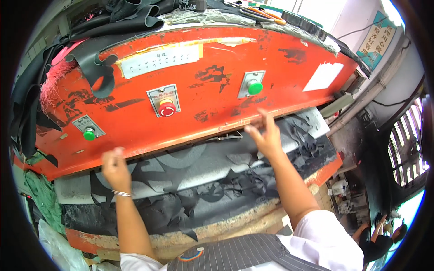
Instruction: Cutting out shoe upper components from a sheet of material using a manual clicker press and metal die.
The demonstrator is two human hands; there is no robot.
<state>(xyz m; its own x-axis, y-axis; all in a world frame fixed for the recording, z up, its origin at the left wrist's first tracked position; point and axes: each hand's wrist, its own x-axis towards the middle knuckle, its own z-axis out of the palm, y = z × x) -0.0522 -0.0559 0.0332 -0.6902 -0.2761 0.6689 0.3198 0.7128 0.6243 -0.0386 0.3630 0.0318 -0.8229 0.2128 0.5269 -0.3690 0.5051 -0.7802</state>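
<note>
My left hand (115,169) is raised in front of the lower edge of a red press (190,108), below a green push button (89,133). Its fingers look bunched but are smeared by motion, and nothing shows in them. Below another green push button (255,88) is my right hand (266,137), its thumb and forefinger apart and nothing between them. Neither hand touches a button. Under the press edge lies a pale cutting board (199,174), bearing dark sheet material (156,174) with curved cut-outs.
A red stop button (167,108) sits between the green ones. Dark scraps (239,187) heap along the near side of the board. Black sheets (122,27) and pink fringe (54,86) drape over the press. A person (384,239) is at far right.
</note>
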